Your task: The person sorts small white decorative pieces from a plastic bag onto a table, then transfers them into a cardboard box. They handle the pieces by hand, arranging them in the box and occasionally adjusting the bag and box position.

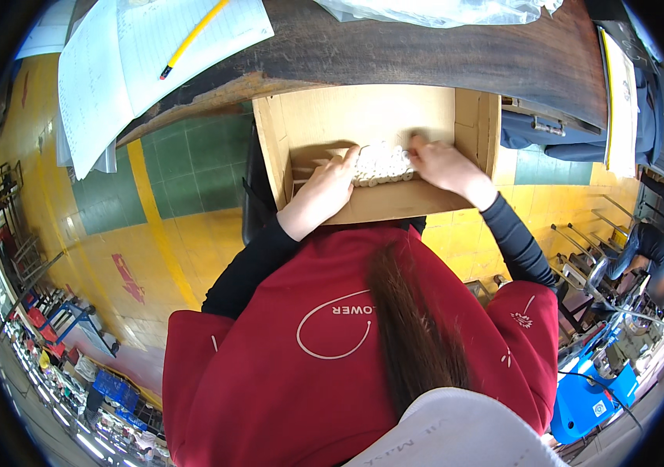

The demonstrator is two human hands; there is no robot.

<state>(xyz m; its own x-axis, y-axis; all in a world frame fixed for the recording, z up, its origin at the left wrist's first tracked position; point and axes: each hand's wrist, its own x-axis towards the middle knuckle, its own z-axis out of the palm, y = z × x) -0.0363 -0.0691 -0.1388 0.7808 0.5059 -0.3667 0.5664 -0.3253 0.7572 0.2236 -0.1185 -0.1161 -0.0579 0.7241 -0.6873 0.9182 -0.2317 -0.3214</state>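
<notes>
A shallow cardboard box [379, 204] rests in front of me at the table edge. Inside it, a cluster of small white round pieces [382, 166] is gathered on the bottom; they are too small to name more closely. My left hand [323, 191] reaches in at the left, its fingers stretched along the near left side of the cluster. On the opposite side, my right hand [447, 168] has its fingertips bent at the cluster's right edge. Motion blurs those right fingertips, so whether they hold a piece cannot be made out.
Beyond the box stands a dark wooden table [425, 58]. On its left lie an open notebook [145, 58] and a yellow pencil [196, 37]; clear plastic [441, 9] lies at the back. A drawer handle [548, 127] shows at right. Another person [647, 249] is farther right.
</notes>
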